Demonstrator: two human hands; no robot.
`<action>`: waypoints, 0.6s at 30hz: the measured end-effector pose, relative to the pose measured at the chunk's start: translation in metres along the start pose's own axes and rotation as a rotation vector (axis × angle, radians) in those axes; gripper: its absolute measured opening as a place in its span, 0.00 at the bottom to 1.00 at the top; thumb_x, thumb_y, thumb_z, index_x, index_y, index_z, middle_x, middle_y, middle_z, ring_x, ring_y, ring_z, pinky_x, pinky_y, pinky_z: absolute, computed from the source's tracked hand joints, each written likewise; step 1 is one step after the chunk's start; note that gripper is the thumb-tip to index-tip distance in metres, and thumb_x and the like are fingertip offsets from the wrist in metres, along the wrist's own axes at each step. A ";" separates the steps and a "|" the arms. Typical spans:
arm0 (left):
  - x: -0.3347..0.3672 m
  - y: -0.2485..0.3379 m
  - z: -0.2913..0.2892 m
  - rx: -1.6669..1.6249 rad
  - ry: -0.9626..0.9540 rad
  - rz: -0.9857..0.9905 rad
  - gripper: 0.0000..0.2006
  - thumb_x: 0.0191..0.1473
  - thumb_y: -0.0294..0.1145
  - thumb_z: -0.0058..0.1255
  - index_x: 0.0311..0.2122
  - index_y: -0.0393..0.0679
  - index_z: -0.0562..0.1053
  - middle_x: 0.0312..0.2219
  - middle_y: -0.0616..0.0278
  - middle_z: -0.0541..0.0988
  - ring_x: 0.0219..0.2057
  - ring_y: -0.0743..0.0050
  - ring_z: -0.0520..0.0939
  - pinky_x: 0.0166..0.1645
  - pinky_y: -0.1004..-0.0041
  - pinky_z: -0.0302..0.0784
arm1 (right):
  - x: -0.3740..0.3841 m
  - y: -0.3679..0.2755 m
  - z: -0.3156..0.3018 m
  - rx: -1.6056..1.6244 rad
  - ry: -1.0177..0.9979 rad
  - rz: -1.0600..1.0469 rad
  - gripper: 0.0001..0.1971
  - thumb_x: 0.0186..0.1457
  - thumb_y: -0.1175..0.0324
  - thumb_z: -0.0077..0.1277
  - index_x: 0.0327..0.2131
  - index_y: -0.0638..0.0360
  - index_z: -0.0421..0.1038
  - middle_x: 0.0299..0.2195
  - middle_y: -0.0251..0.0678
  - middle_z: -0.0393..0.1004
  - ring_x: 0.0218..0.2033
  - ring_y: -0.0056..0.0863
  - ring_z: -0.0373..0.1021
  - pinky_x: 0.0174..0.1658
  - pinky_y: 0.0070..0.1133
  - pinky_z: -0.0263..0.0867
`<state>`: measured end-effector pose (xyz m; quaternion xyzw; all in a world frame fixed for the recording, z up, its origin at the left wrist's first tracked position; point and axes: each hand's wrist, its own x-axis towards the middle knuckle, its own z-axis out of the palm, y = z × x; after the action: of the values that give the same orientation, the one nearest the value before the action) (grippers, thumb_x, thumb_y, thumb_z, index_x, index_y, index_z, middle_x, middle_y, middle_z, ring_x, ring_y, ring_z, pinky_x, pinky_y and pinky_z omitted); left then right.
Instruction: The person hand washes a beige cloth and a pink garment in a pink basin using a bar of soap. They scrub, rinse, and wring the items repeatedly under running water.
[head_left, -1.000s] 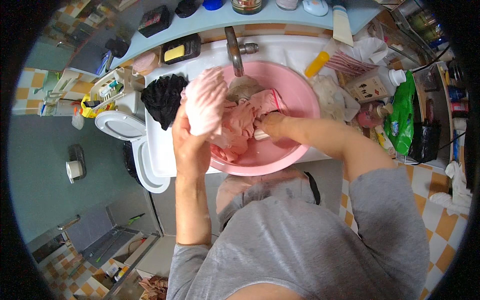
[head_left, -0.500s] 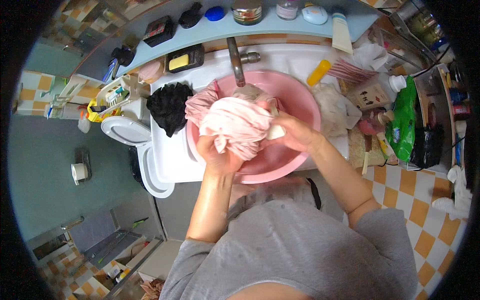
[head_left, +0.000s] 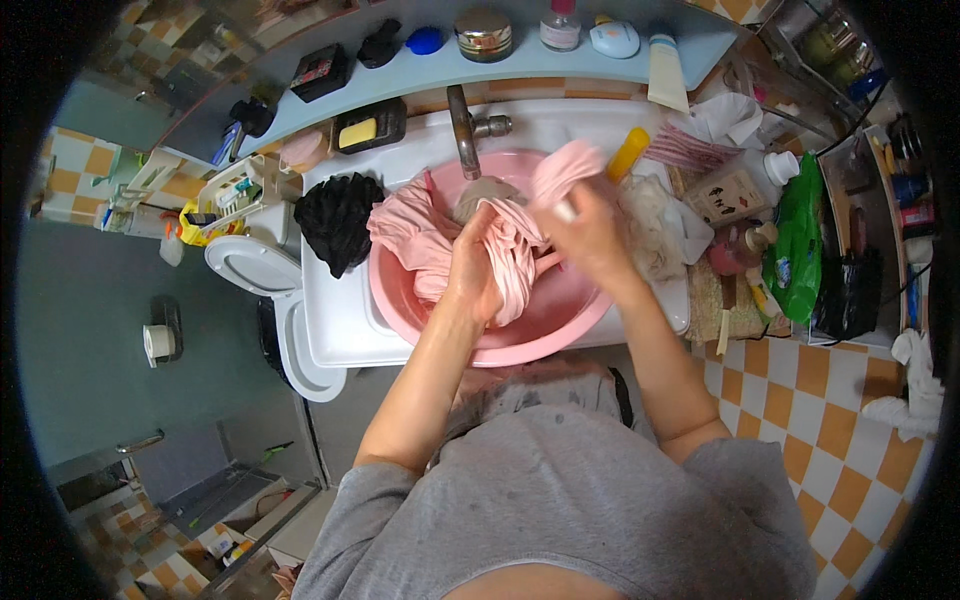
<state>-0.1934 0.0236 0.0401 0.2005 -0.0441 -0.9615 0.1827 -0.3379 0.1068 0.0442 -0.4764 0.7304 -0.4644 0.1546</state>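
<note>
Wet-looking pink cloth (head_left: pixel 515 262) is bunched above a pink basin (head_left: pixel 520 352) set in the white sink. My left hand (head_left: pixel 470 275) is closed round its near left side. Up and to the right, my right hand (head_left: pixel 597 240) grips a raised, motion-blurred end of pink cloth. A small white piece (head_left: pixel 565 211) shows by its fingers; its kind cannot be made out. More pink fabric (head_left: pixel 408 228) drapes over the basin's left rim. Behind the bunch lies a greyish-beige cloth (head_left: pixel 487 194), under the faucet (head_left: pixel 462 130).
A black crumpled cloth (head_left: pixel 338 222) lies on the sink's left side. Yellow soap (head_left: pixel 358 132) sits in a black dish behind. Whitish cloth (head_left: pixel 650 225) and a yellow tube (head_left: pixel 628 154) lie right of the basin, near several bottles. A pale blue shelf (head_left: pixel 400 90) overhangs the back.
My right hand has drawn away from the bunch, lifting an end of pink cloth up and right. My left hand has shifted right and the bundle has loosened.
</note>
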 end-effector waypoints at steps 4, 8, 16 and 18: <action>0.008 0.009 -0.018 -0.001 -0.028 -0.030 0.22 0.60 0.48 0.48 0.48 0.38 0.73 0.41 0.49 0.81 0.41 0.51 0.83 0.52 0.55 0.79 | -0.050 -0.061 0.036 -0.422 -0.161 -0.106 0.21 0.52 0.66 0.55 0.51 0.58 0.69 0.39 0.48 0.69 0.33 0.51 0.73 0.36 0.39 0.71; 0.015 0.020 -0.043 -0.040 0.031 0.015 0.23 0.59 0.43 0.48 0.53 0.37 0.70 0.47 0.49 0.78 0.46 0.52 0.81 0.53 0.56 0.79 | -0.059 -0.083 0.034 -0.328 -0.224 -0.141 0.23 0.52 0.62 0.57 0.51 0.58 0.68 0.43 0.49 0.66 0.41 0.51 0.70 0.41 0.39 0.70; 0.007 -0.014 -0.011 -0.054 -0.413 -0.034 0.26 0.64 0.56 0.36 0.58 0.49 0.68 0.55 0.55 0.73 0.54 0.48 0.76 0.58 0.51 0.73 | -0.018 -0.059 0.055 -0.482 0.063 -0.299 0.22 0.48 0.54 0.60 0.47 0.47 0.74 0.44 0.44 0.69 0.48 0.46 0.64 0.52 0.37 0.64; 0.012 -0.019 -0.028 -0.124 -0.362 0.071 0.26 0.64 0.54 0.38 0.59 0.48 0.66 0.59 0.53 0.68 0.60 0.45 0.68 0.61 0.45 0.66 | -0.043 -0.082 0.060 -0.394 -0.013 -0.478 0.18 0.48 0.58 0.62 0.43 0.54 0.75 0.38 0.45 0.71 0.43 0.46 0.66 0.47 0.38 0.64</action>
<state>-0.1989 0.0365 0.0068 0.0110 -0.0240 -0.9757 0.2176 -0.2310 0.1018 0.0710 -0.6586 0.6724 -0.3341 -0.0496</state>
